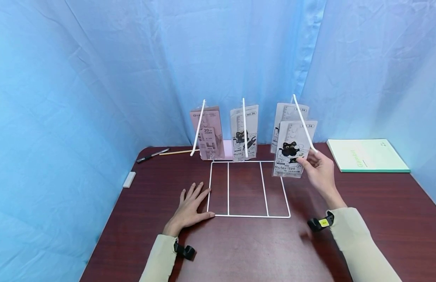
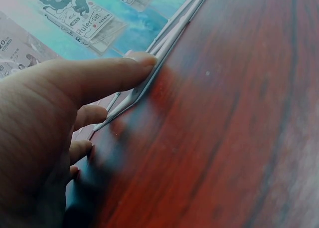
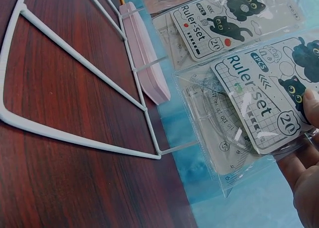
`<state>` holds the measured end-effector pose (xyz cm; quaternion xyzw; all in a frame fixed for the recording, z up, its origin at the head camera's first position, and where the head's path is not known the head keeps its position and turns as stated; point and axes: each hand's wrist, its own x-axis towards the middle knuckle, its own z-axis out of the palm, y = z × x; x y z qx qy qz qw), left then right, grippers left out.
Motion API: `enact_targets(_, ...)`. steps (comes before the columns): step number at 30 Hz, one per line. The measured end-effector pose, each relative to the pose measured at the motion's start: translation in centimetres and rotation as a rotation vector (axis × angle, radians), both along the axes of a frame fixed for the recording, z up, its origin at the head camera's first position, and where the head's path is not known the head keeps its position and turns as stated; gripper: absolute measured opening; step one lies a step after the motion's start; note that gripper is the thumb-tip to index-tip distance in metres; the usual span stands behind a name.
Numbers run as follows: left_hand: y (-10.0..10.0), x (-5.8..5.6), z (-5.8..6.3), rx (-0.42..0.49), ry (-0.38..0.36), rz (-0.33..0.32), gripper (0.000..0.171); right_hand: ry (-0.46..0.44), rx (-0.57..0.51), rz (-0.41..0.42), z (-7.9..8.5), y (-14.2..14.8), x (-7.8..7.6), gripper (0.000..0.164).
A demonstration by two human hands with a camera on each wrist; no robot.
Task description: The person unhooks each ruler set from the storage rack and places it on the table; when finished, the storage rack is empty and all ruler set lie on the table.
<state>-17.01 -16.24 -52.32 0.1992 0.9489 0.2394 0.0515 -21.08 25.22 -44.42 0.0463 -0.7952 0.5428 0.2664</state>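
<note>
My right hand (image 1: 321, 172) pinches the lower right edge of a clear-bagged ruler set (image 1: 291, 135), its card printed with a black cat. The rack's right prong crosses in front of this pack, its tip right at my fingers. Behind it is another ruler set (image 1: 284, 109), partly hidden. In the right wrist view, a protractor shows through the held pack (image 3: 234, 133). On the left, my left hand (image 1: 191, 209) has its fingers spread at the front left corner of the white wire rack (image 1: 247, 216). Its thumb (image 2: 124, 71) rests on the front wire.
A ruler set (image 1: 252, 121) hangs on the middle prong and a pink pack (image 1: 212, 121) on the left one. Behind the rack lies a pink case (image 1: 227, 148). A pen (image 1: 152, 155), pencil (image 1: 179, 152) and white eraser (image 1: 129, 179) lie left; a green notebook (image 1: 366, 154) lies right.
</note>
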Motion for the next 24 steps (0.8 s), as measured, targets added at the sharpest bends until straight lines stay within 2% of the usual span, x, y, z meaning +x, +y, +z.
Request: enact_targets(24, 0.0, 0.0, 0.1, -0.003, -0.003, 0.0, 0.088, 0.004, 0.039, 0.0, -0.1, -0.1, 1.6, 0.026)
